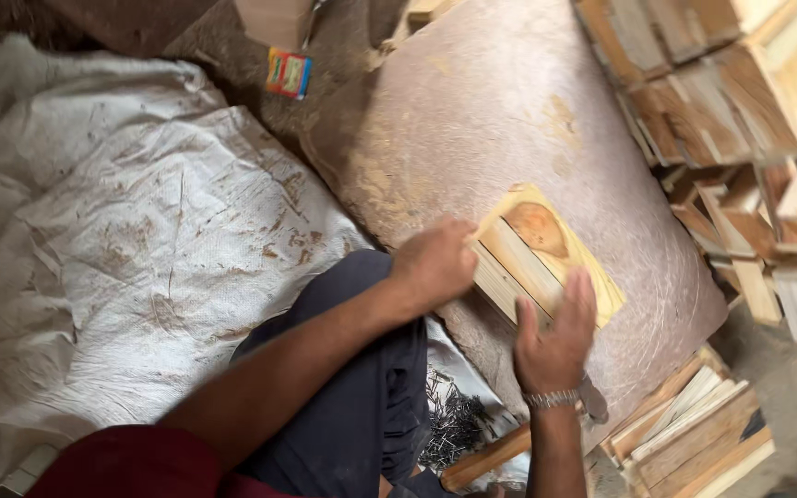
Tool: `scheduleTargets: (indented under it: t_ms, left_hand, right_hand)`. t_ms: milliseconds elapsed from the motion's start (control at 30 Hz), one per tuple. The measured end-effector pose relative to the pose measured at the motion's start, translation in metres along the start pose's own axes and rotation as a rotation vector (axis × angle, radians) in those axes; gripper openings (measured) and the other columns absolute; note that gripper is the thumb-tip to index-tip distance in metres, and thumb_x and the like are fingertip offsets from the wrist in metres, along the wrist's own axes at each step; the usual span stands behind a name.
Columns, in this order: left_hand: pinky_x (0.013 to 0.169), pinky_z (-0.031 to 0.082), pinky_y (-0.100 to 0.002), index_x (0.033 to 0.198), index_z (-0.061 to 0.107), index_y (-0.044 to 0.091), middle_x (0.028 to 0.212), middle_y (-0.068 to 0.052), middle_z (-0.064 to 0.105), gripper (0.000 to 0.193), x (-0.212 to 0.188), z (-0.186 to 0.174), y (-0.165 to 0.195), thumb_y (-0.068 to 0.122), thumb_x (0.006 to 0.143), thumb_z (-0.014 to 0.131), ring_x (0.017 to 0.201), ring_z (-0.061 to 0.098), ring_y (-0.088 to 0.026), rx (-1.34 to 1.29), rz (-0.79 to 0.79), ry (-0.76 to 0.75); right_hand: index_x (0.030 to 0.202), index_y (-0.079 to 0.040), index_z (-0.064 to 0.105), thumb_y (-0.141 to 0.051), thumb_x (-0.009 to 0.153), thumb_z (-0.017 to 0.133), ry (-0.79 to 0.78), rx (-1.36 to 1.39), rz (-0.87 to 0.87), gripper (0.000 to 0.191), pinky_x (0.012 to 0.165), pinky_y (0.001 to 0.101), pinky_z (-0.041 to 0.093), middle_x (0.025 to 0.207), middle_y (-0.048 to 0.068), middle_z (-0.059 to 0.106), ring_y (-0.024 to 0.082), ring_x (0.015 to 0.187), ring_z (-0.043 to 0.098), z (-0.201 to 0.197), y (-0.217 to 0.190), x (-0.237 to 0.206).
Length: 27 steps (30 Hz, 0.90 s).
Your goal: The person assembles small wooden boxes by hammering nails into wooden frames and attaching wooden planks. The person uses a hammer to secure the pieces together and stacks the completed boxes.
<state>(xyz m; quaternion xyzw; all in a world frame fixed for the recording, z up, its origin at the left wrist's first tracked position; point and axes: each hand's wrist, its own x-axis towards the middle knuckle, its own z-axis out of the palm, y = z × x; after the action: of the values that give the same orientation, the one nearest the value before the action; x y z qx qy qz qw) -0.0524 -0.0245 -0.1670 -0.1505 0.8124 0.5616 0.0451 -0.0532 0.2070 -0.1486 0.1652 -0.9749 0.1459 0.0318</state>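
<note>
So, biggest thing down here is the dirty white sack cloth (pixel 113 249) spread over the floor on my left, all creased and smeared with brown marks. Next to it is the big round slab (pixel 509 120) I'm using as a table, pale pinkish-brown with yellowish sawdust patches on it. Off to the right there's a heap of wooden slats (pixel 740 111) stacked every which way, well apart from my hands, and another smaller bundle of slats (pixel 694 429) sits just below the slab's near edge.

On the slab itself, toward the near right side, lies the little slat panel (pixel 546 254), a few light strips side by side, with a darker orange knot patch on the top one. It's lying flat and tilted diagonally to me.

My left hand (pixel 435 263) is curled shut on the panel's left end, fingers clenched around the edge. My right hand (pixel 555 337) is loose, fingers stretched out flat and resting on the panel's near right edge, not gripping anything; there's a metal watch (pixel 551 399) on that wrist.

Down by my knee there's a pile of dark nails (pixel 454 424), and a small colourful box (pixel 289 73) lies up at the far edge of the cloth.
</note>
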Motion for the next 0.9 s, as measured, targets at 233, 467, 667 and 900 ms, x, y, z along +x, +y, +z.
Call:
scheduleTargets:
  t_ms: [233, 467, 667, 900]
  left_hand:
    - [0.093, 0.052, -0.053, 0.109, 0.067, -0.001, 0.112, -0.023, 0.066, 0.031, 0.007, -0.003, 0.003, 0.020, 0.090, 0.055, 0.104, 0.067, -0.041, 0.071, -0.160, -0.343]
    - [0.089, 0.054, -0.053, 0.107, 0.064, -0.005, 0.107, -0.025, 0.065, 0.036, 0.005, -0.002, 0.007, 0.028, 0.095, 0.056, 0.101, 0.068, -0.040, 0.012, -0.061, -0.313]
    - [0.086, 0.054, -0.053, 0.111, 0.063, -0.002, 0.106, -0.023, 0.063, 0.035, 0.005, -0.009, 0.009, 0.031, 0.101, 0.054, 0.097, 0.068, -0.039, -0.033, -0.086, -0.326]
    - [0.095, 0.057, -0.041, 0.128, 0.063, 0.000, 0.117, -0.019, 0.068, 0.036, 0.007, -0.011, 0.031, 0.002, 0.093, 0.059, 0.109, 0.069, -0.034, -0.418, 0.311, 0.118]
  right_hand:
    - [0.165, -0.002, 0.013, -0.037, 0.106, 0.037, -0.298, -0.143, 0.089, 0.073, 0.125, 0.0580, -0.002, 0.172, 0.026, 0.008, 0.044, 0.159, 0.001, 0.044, -0.036, 0.055]
    - [0.165, -0.004, 0.007, -0.039, 0.105, 0.033, -0.347, -0.165, 0.090, 0.074, 0.126, 0.0594, -0.003, 0.172, 0.026, 0.001, 0.046, 0.159, -0.003, 0.046, -0.030, 0.053]
    - [0.166, -0.004, 0.005, -0.040, 0.108, 0.032, -0.366, -0.171, 0.064, 0.073, 0.127, 0.0603, -0.003, 0.173, 0.026, -0.001, 0.046, 0.160, -0.004, 0.048, -0.024, 0.048]
    - [0.165, -0.001, 0.007, -0.041, 0.106, 0.037, -0.332, -0.202, 0.046, 0.077, 0.126, 0.0607, -0.002, 0.172, 0.026, 0.002, 0.045, 0.159, -0.003, 0.064, -0.002, 0.038]
